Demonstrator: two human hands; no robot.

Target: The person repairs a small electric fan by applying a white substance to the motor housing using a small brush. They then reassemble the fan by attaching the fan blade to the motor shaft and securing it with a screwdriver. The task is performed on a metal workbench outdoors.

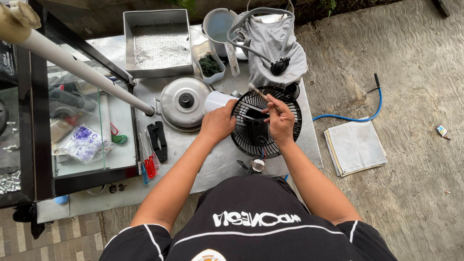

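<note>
- The metal counter point(217, 164) fills the middle of the scene, with a glass-fronted cabinet point(87, 125) at its left and bare concrete floor point(415, 96) to the right.
- At the far left of the counter sits a square steel tray with a mesh bottom point(157, 42); at the far right a grey cloth point(275, 46) lies draped with a grey cable and plug over it.
- A domed metal lid with a black knob point(185, 101) rests left of centre, touching nothing of the fan.
- The black fan guard point(266, 122), lying flat on the counter's right side just in front of the person, is the thing being worked on; its black motor housing point(257, 131) shows in the middle and coloured wires trail out at its near edge.
- The left hand point(218, 122) is closed around a white cylindrical piece at the guard's left rim, steadying it.
- The right hand point(280, 118) has its grip pinched shut on a thin screwdriver point(258, 92), whose tip I cannot see among the grille bars.
- Judging by this, the fan is open and mid-repair; the wires hang loose and nothing looks reassembled yet.
- Black pliers point(158, 140) and red and blue screwdrivers point(149, 164) lie unused at the near left.
</note>
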